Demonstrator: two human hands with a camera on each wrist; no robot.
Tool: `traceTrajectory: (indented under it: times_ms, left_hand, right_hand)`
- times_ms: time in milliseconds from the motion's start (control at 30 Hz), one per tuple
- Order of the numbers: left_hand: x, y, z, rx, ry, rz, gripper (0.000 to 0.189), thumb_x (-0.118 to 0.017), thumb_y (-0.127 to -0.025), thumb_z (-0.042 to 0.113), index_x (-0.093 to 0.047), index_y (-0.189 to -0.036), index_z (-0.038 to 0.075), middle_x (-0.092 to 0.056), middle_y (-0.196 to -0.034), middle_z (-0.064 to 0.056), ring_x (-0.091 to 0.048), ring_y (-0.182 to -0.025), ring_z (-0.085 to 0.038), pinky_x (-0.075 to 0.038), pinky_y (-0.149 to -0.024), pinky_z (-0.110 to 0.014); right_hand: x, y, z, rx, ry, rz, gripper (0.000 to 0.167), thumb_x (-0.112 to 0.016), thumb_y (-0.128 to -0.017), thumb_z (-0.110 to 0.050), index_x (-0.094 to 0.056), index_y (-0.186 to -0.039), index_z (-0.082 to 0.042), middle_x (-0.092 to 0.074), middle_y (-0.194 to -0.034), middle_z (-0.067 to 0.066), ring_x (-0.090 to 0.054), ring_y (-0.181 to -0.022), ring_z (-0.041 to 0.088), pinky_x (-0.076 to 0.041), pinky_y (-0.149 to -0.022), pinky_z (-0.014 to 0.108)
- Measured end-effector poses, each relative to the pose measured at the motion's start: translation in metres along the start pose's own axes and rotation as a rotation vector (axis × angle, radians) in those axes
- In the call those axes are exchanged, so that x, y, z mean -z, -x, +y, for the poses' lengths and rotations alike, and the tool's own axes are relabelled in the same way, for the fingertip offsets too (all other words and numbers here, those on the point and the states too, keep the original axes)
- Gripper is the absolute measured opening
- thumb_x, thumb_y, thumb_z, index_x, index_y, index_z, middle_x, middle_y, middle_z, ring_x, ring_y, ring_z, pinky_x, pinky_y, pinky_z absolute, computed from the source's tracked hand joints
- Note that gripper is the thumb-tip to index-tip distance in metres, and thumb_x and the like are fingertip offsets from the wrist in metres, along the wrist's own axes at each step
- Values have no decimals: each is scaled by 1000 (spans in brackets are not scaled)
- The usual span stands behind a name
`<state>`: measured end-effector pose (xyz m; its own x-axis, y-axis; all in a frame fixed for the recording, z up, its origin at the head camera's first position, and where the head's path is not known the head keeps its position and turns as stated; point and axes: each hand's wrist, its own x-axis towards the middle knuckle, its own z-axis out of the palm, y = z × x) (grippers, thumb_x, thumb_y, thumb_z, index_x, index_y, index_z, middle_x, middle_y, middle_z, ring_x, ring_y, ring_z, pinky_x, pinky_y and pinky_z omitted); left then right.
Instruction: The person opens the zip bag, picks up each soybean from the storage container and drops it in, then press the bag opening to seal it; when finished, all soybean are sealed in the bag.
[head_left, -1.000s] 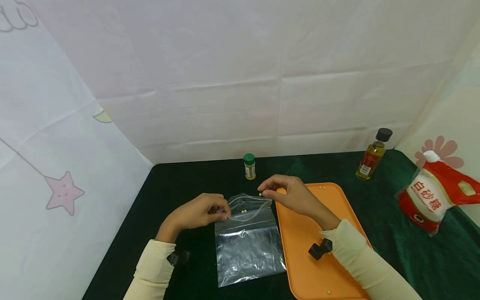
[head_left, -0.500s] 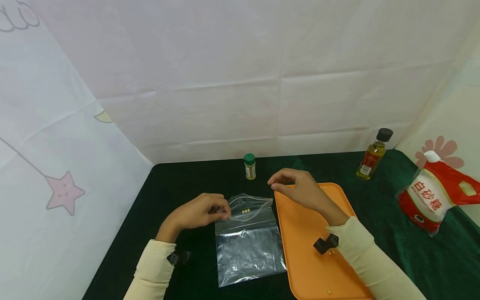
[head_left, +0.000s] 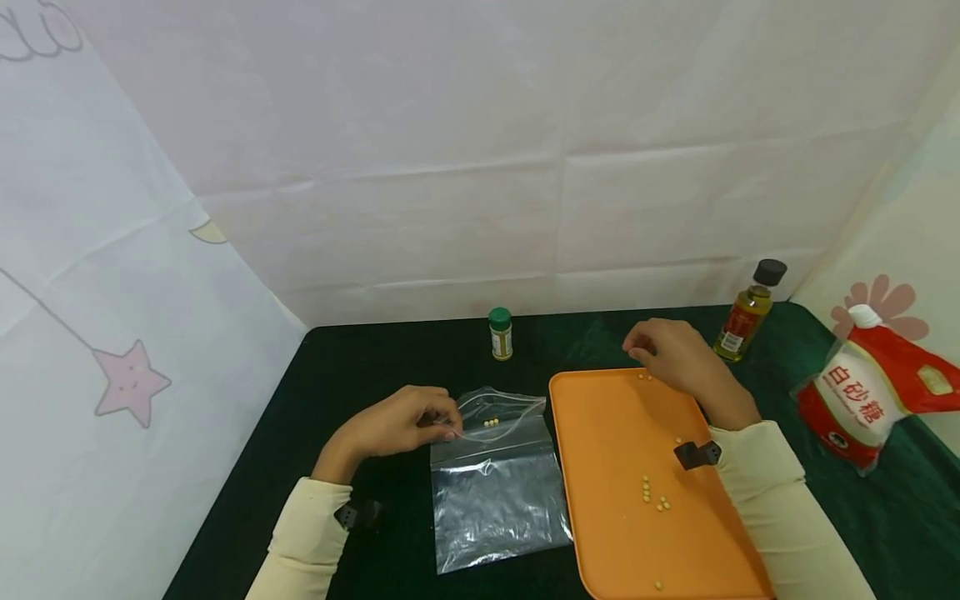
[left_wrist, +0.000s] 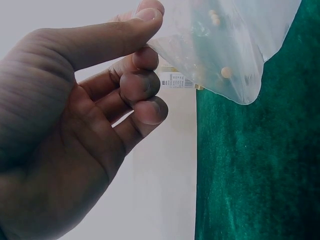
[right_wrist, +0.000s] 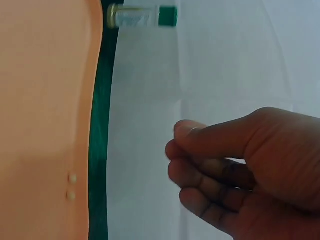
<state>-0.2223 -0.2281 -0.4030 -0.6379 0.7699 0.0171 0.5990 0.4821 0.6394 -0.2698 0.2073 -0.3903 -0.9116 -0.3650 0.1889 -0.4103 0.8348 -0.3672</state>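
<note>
Pinching the zip-lock bag on the desk at its mouth, the left hand should hold it wide; the right hand, fingers loosely curled and seemingly empty, should take yellow pellets singly from the orange tray.

From here I count over ten pellets, one bag at six o'clock, one tray, one jar, one bottle, one pouch.

Left hand pinching with straight thumb, right hand raised, its fingers loosely curled
</note>
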Motion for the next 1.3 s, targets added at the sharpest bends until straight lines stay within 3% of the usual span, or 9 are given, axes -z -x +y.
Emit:
traceTrajectory:
  times_ms: [167,367,833,1300]
  left_hand:
    - [0,0,1,2,0,-2,10,-66,-99,16,-71,-107,18,-62,-103,8,-58,-85,-11,-53,-76,-30]
    - [0,0,1,0,2,-6,10,-65,-99,17,-71,-107,18,-62,-103,8,-58,-85,-11,-53,-76,-29]
    - [0,-1,0,4,0,-7,10,-65,-99,17,-71,-107,19,-62,-104,9,-59,-86,-11,-53,-76,-30]
    - [0,-2,1,19,3,-13,10,-65,-99,17,-71,-106,19,-62,-104,9,-59,-87,-12,-53,-76,-30]
  right_hand:
    - [-2,2,18,-80,42,-101,6,-66,-96,-7,-72,-98,-6,-65,-88,5,-56,-73,20,-50,-67,40]
    - [-11,3,28,-78,85,-182,7,-66,-92,-3,-72,-95,-4,-65,-90,8,-56,-75,22,-51,-68,40]
    - [-26,2,36,-144,44,-219,11,-63,-93,2,-71,-99,-3,-64,-97,12,-54,-83,26,-52,-79,46]
    - [-30,1,37,-195,32,-238,8,-62,-96,0,-69,-99,-1,-62,-94,11,-54,-79,25,-52,-75,43]
